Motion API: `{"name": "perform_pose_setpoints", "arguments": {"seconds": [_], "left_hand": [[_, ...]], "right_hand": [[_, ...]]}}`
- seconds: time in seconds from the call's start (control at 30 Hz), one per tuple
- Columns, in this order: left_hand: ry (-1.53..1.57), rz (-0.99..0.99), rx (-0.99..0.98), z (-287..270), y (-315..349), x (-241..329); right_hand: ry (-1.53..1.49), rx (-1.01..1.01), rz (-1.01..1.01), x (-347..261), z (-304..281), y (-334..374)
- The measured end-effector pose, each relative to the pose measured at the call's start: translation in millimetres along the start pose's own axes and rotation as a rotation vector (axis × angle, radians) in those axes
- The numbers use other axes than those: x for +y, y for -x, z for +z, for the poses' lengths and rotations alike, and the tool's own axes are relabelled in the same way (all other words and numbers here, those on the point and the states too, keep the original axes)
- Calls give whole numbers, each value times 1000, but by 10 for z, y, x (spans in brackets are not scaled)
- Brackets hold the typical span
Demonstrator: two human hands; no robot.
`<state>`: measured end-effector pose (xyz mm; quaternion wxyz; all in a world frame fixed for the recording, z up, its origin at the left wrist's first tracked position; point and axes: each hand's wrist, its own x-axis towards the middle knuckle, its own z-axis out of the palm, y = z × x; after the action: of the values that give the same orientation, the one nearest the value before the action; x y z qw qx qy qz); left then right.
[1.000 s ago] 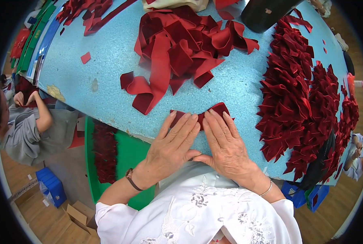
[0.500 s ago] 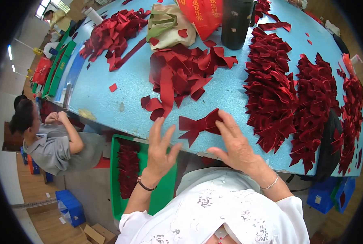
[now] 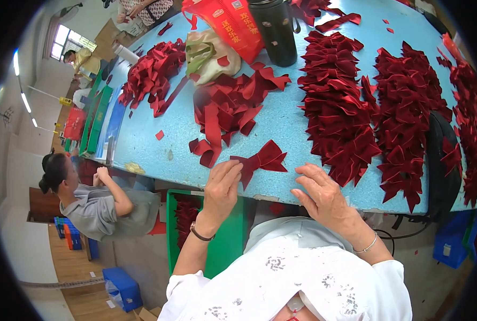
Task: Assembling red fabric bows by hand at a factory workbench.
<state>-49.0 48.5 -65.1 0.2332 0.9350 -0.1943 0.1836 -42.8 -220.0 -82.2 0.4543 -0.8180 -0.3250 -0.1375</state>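
A dark red ribbon bow (image 3: 263,159) lies near the front edge of the blue table. At its left end, my left hand (image 3: 221,188) has its fingers closed on the bow's tip. To the right of the bow, my right hand (image 3: 324,197) is open and holds nothing; its fingers are bent a little and apart from the ribbon. Beyond the bow spreads a loose heap of cut red ribbon pieces (image 3: 233,104). Right of my right hand runs a thick row of finished-looking red bows (image 3: 337,101).
More bow rows (image 3: 407,107) and a black bag (image 3: 443,166) lie on the right. A dark tumbler (image 3: 274,35), red bag (image 3: 230,24) and cream bag (image 3: 212,56) stand behind. Below the table edge sits a green bin (image 3: 230,235); a person in grey (image 3: 102,206) is at left.
My left hand has closed on the bow's left end. My right hand has come away from its right end. The whole view has shifted somewhat.
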Motion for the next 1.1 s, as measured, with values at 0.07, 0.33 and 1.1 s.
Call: {"name": "perform_pose_setpoints", "arguments": {"seconds": [0.07,0.33,1.1], "left_hand": [[-4,17,-10,38,-44,41],[-121,93,-136,173,-100,172],[375,-514,-459,-584,-466,-30]], "right_hand": [[-13,13,4,2,-16,35],[-69,38,-43,41,62,81],[-133,-61,-131,19,-14,100]]}}
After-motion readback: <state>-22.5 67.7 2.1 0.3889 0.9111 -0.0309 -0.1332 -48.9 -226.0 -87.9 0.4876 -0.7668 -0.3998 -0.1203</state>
